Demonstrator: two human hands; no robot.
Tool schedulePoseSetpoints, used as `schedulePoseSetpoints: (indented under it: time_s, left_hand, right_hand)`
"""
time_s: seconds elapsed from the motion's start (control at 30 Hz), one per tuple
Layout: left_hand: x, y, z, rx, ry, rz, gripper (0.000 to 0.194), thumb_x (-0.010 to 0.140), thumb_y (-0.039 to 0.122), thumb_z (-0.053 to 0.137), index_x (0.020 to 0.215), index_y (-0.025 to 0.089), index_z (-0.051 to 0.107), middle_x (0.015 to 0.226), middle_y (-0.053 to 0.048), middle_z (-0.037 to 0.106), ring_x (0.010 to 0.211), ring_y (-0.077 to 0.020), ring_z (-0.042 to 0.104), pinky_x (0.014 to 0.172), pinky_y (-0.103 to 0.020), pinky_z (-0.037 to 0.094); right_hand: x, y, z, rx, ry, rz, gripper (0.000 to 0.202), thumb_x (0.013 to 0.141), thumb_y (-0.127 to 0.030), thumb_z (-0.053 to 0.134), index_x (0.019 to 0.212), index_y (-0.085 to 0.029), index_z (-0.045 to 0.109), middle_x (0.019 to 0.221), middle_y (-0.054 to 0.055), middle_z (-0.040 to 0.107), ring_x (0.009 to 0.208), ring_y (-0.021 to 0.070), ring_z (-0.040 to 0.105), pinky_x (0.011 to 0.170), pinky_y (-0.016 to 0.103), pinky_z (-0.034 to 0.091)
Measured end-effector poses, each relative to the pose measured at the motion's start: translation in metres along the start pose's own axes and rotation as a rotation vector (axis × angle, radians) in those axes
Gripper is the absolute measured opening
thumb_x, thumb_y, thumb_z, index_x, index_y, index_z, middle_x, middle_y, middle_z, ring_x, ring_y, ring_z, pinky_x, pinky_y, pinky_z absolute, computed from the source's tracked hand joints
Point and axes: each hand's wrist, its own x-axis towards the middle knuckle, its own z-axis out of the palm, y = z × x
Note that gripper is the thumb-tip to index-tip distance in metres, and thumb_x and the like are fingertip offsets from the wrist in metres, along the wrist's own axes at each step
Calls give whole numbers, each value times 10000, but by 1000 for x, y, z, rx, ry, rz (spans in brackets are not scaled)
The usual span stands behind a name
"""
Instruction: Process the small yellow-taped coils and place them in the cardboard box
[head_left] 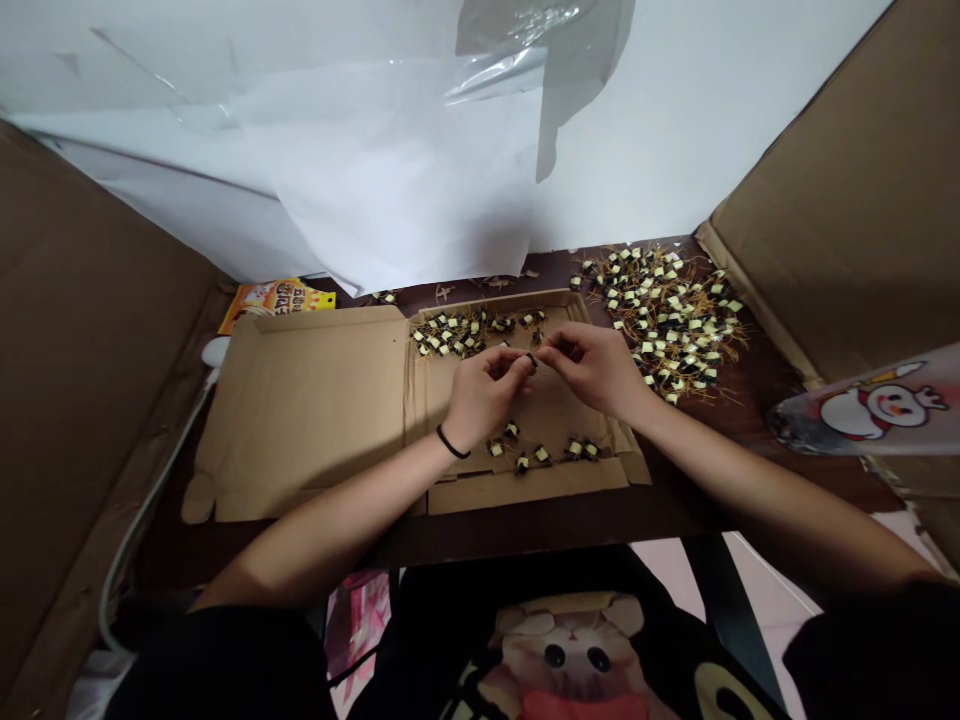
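My left hand [484,392], a black band round its wrist, pinches a small dark wired part [530,360] above the opened cardboard box [480,493]. Close by on the right, my right hand [589,365] has thumb and forefinger pressed together beside that part, seemingly on one of its thin wires; the wire is too fine to make out clearly. Beyond the hands, several small black parts with pale yellow tops and copper-coloured wires [450,335] lie clustered in the box. Nearer me, a few more such parts [541,455] are scattered on the cardboard.
A large heap of similar wired parts [675,315] covers the table at right. Beside it lies a clear cup with a snowman print [877,405]. A yellow-orange packet [276,300] and a white cable [154,490] are at left. Cardboard walls [847,190] flank the table.
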Motion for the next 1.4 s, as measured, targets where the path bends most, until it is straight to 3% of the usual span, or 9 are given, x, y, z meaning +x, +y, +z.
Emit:
schedulePoseSetpoints:
  time_s: [0.17, 0.57, 0.8, 1.1, 1.27, 1.4]
  left_hand:
    - [1, -1, -2, -45, -23, 0, 197, 762, 305, 678, 806, 116, 645, 657, -25, 674, 545, -91, 614, 563, -213, 529]
    - [0, -1, -1, -96, -16, -38, 222, 764, 323, 677, 817, 114, 621, 694, -40, 693, 576, -94, 629, 584, -229, 542]
    - [0, 1, 1, -124, -22, -35, 150, 773, 259, 655, 782, 116, 610, 642, -15, 667, 548, -79, 607, 559, -205, 519]
    - [-2, 2, 1, 62, -5, 27, 125, 791, 253, 630, 767, 131, 624, 582, -8, 644, 519, -94, 594, 533, -205, 478]
    - [-5, 1, 1, 186, 5, 77, 164, 796, 303, 643, 791, 139, 649, 633, -26, 674, 544, -105, 612, 542, -212, 472]
    - [-4, 0, 1, 139, -16, 55, 148, 804, 290, 623, 790, 144, 635, 610, -18, 663, 528, -107, 609, 528, -215, 477]
  right_hand:
    - [1, 1, 1, -4, -14, 38, 150, 790, -233, 615, 655, -169, 599, 619, -5, 606, 555, 105, 466, 555, 238, 324]
    - [1, 5, -7, -117, -118, -102, 130, 792, -175, 526, 669, -192, 488, 628, -9, 516, 576, 119, 417, 574, 254, 289]
    - [0, 5, -7, -189, -56, -183, 121, 805, -152, 491, 694, -195, 466, 703, 22, 539, 635, 140, 450, 603, 266, 294]
    - [-3, -7, -6, 40, -167, -11, 156, 792, -223, 521, 641, -184, 505, 581, -26, 498, 564, 106, 398, 549, 242, 280]
    - [-5, -7, 3, 84, -77, 58, 134, 773, -233, 534, 652, -177, 541, 601, -11, 538, 581, 113, 437, 559, 251, 299]
    - [-3, -4, 4, 139, -10, 91, 155, 786, -267, 546, 662, -175, 561, 573, -21, 518, 536, 100, 390, 528, 250, 282]
